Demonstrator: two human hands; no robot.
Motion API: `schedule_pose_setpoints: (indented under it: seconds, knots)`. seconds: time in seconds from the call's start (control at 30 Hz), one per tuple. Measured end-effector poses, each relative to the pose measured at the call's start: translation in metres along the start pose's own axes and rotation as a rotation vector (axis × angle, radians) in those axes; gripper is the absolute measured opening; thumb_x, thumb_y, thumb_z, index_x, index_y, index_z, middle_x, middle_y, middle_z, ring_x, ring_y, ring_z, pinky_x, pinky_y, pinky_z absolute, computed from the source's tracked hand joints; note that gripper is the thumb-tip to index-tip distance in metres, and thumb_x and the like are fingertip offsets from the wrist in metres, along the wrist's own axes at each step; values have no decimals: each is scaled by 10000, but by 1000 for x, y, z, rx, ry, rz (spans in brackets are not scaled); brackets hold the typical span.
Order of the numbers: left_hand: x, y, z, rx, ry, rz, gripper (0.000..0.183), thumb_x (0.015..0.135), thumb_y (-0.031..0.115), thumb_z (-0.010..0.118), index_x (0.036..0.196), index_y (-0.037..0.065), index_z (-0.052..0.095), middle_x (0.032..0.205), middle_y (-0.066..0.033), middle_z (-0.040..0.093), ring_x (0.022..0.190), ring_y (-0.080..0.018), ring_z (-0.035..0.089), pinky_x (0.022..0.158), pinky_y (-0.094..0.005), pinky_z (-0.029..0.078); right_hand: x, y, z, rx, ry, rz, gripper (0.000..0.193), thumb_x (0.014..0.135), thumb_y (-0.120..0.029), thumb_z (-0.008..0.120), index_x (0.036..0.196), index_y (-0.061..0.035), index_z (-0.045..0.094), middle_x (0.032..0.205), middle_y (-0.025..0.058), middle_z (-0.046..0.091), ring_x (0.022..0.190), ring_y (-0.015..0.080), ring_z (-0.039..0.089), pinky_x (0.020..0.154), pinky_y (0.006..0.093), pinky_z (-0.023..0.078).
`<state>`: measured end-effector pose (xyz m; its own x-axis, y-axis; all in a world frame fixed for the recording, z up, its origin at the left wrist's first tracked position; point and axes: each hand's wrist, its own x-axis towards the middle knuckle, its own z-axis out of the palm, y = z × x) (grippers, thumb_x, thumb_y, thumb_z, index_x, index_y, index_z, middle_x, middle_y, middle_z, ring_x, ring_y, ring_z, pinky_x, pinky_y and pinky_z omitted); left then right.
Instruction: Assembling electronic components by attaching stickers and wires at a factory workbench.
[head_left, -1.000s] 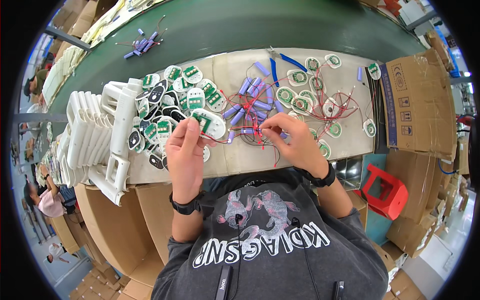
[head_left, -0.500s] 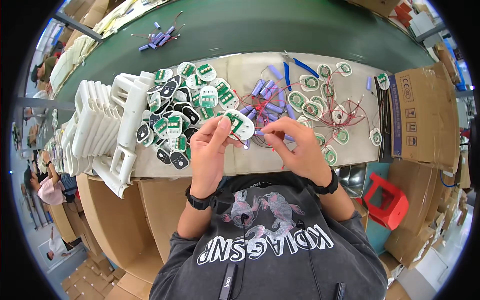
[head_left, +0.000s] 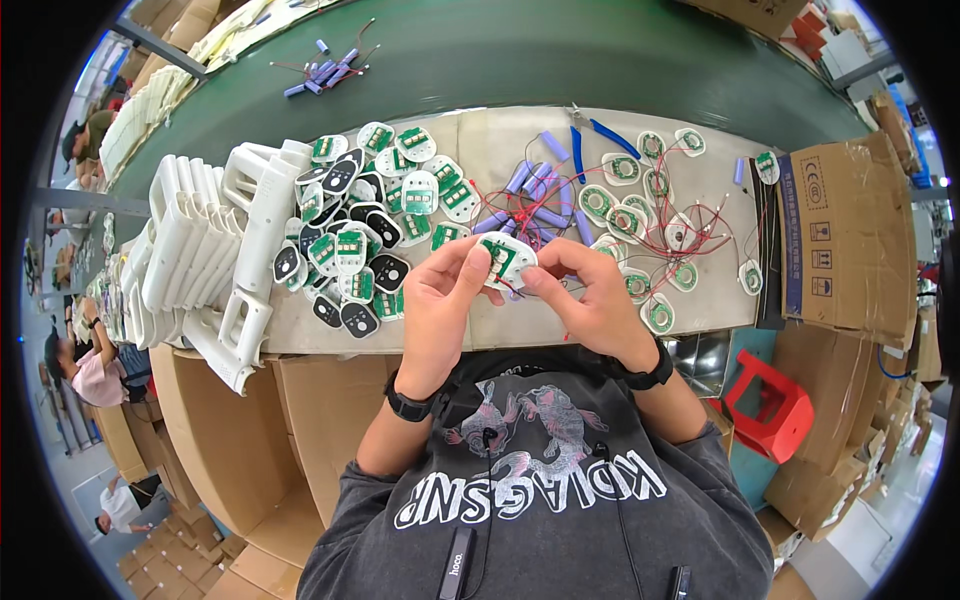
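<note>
A white oval panel (head_left: 519, 262) with a green circuit board is held just above the front of the bench. My left hand (head_left: 442, 300) pinches its left side, thumb on top over the board. At its right edge, the thumb and fingers of my right hand (head_left: 595, 300) are closed on the panel. A short red-and-black lead (head_left: 508, 287) hangs from the panel's lower side between my hands. Right behind lies a heap of purple cylindrical batteries (head_left: 538, 185) with red wires, partly hidden by my hands and the panel.
Similar panels (head_left: 351, 250) are piled to the left, beside stacked white plastic housings (head_left: 190, 240). Round green-and-white boards with wires (head_left: 627, 221) lie right. Blue-handled pliers (head_left: 577, 150) rest behind. A cardboard box (head_left: 850, 235) stands right; more batteries (head_left: 322, 75) lie on the green belt.
The panel has moved slightly right in my left hand. My right hand has come left from the batteries and now grips the panel's right edge.
</note>
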<state>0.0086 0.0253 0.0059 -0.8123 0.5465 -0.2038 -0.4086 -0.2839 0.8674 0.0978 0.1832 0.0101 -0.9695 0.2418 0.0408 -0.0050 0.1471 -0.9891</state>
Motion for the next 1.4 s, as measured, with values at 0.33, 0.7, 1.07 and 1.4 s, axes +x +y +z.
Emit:
schedule_pose_setpoints:
  seconds: [0.33,0.7,1.07,1.4]
  knots:
    - [-1,4,3,257,37,70,242,963,146,596,1061,-66,656,849,-88,688,655,-107,622,521,-248,512,-2,1,-4,-8,-89,-32,142,903,-118,630,866,19,612,756,48,599,689,109,541,637,258,439]
    - [-2,5,3,244,29,69,243,965,148,595,1055,-68,659,851,-90,690,658,-111,623,528,-251,518,-2,2,-3,7,-84,-31,143,908,-119,626,866,16,610,765,46,591,698,107,539,651,259,443]
    - [0,1,-1,237,-31,97,278,983,141,565,1149,-74,626,917,-97,685,732,-123,653,600,-249,545,-4,9,-6,147,-73,95,147,939,-137,613,892,2,598,804,9,578,753,81,549,708,243,458]
    - [0,3,7,-104,-212,141,553,927,187,652,1372,-61,437,1274,-178,573,1136,-199,582,953,-317,478,-1,12,-8,493,-130,210,174,958,-164,596,923,5,617,768,10,613,688,80,552,656,241,452]
